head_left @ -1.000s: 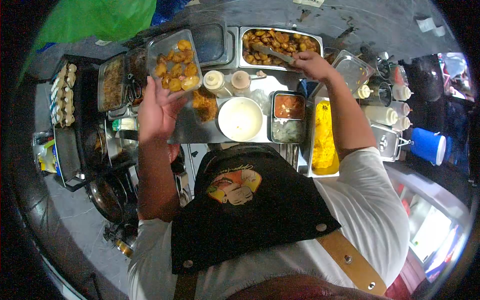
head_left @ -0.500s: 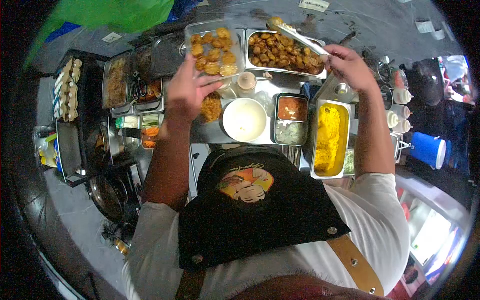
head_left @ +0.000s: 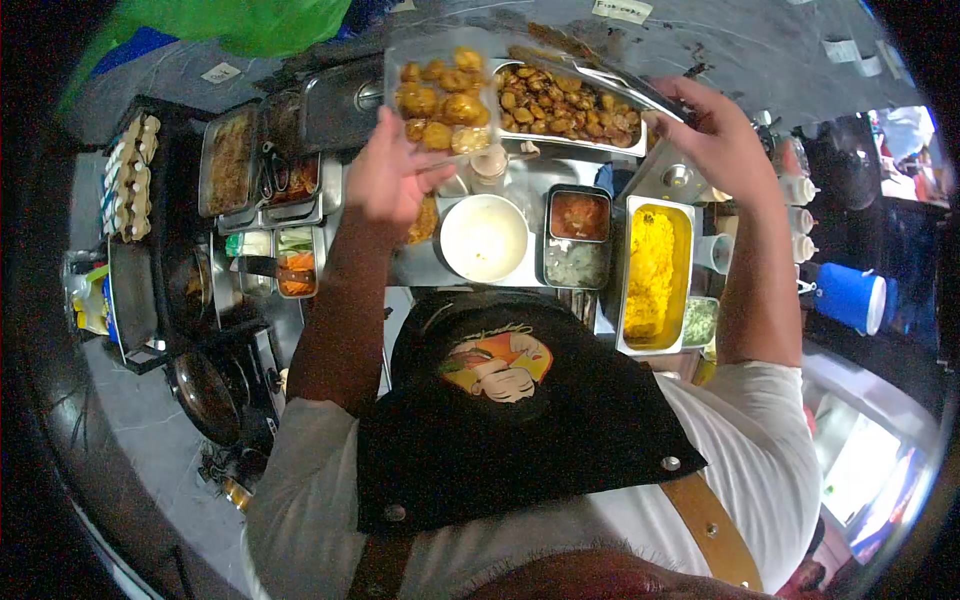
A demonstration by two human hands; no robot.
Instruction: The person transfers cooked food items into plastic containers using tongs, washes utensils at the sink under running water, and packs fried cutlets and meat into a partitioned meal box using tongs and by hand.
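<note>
My left hand is closed on the near edge of a clear plastic container, raised and tilted above the counter. Glossy browned pieces that look like small potatoes lie spread inside it. In my right hand is a pair of metal tongs, reaching left over a steel tray full of similar browned pieces. The tongs are smeared by motion, so whether their tips hold a piece cannot be told.
Nearer me stand a white bowl, a pan of red sauce and a long pan of yellow food. Cut vegetables and an egg carton are at left. Squeeze bottles and a blue jug stand at right.
The tongs have swung and no longer plainly show a piece at their tips. My right hand has shifted slightly right, and my left hand with the container has moved slightly right.
</note>
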